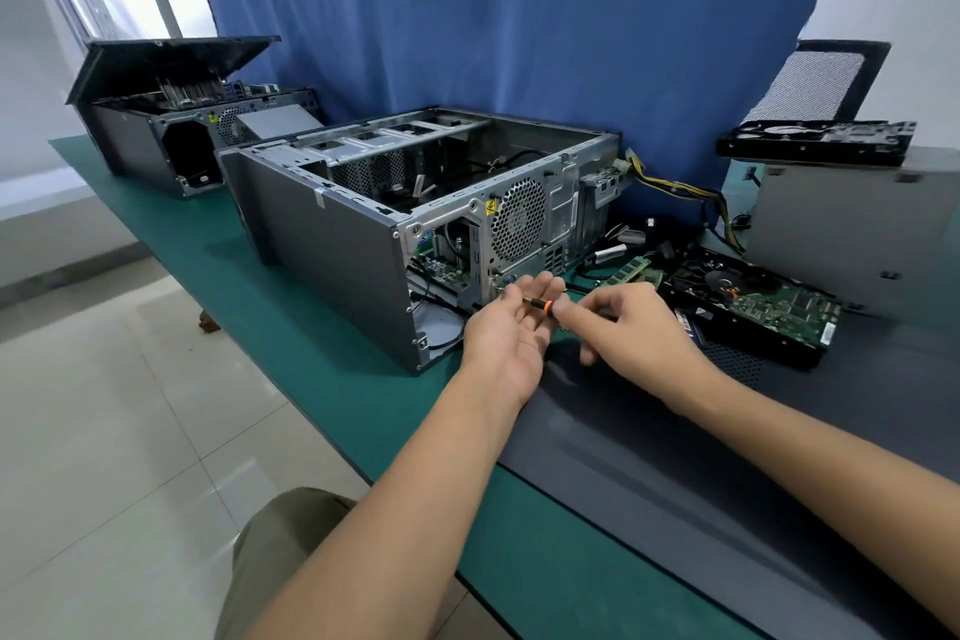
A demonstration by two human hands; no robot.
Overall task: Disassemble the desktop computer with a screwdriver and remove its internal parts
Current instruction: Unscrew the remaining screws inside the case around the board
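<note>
**Small Driver, Heavy Box: Teardown Reaches the Rear Panel**

A desktop computer (pixel 322 244) lies on its side near the front edge of the green surface (pixel 311 353), cover off, rear panel facing the person. At that panel's lower corner the left hand (pixel 511 327) lies palm up with its grip spread, fingertips at the metal. The right hand (pixel 639 327) pinches the slim screwdriver (pixel 543 303) just behind its orange collar, the shaft lying across the left fingers.

The driver looks light, thin and apt to roll, so it is best held on the handle near the collar. The case is stiff sheet steel, probably heavy and hard-edged. It would be steadier held by its frame rails than by the fan grille. The circuit board (pixel 436 265) inside looks fragile and should be held only by its edges.

A hard drive (pixel 753 307) and a memory stick (pixel 631 270) lie toward the right end, and a second case (pixel 156 135) sits at the far left corner.
</note>
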